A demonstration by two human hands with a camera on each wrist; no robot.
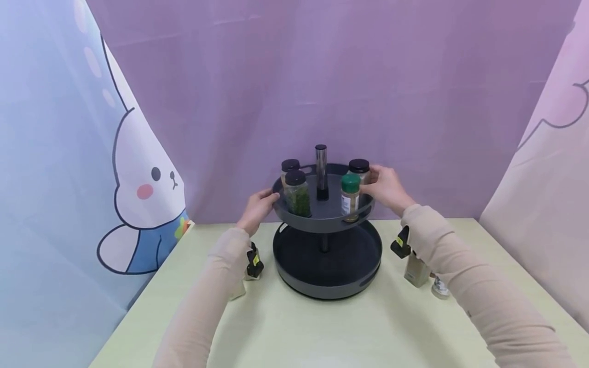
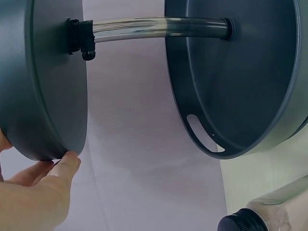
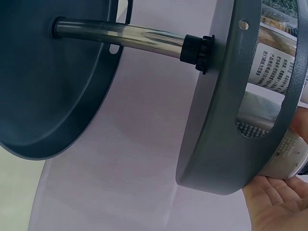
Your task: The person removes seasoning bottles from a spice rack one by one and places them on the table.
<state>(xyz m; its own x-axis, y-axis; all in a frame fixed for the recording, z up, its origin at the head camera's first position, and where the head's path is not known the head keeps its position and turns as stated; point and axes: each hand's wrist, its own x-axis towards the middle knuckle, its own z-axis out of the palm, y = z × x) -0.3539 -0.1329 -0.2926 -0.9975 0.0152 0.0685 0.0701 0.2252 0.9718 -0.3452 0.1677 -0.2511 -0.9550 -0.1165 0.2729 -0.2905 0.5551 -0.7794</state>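
A dark grey two-tier turntable rack point(image 1: 327, 291) stands on the table, its metal post point(image 1: 321, 163) rising through the upper tray point(image 1: 317, 225). My left hand point(image 1: 258, 208) holds the upper tray's left rim, thumb at the top edge and fingers against the outer wall. At the tray's back right, my right hand point(image 1: 387, 188) grips a clear jar with a black lid point(image 1: 359, 166), fingers and thumb around its side. A green-capped spice bottle point(image 1: 350, 199) stands just in front of that jar. Two black-lidded jars, one holding green herbs point(image 1: 298, 197), stand on the tray's left.
The lower tray point(image 1: 303, 260) sits directly below. Right of the rack, a rectangular spice container point(image 1: 416, 271) and a small jar point(image 1: 440, 289) are partly behind the right sleeve. A black-lidded bottle point(image 2: 274, 214) lies near the left forearm. Printed cloth point(image 1: 331, 102) hangs behind the table.
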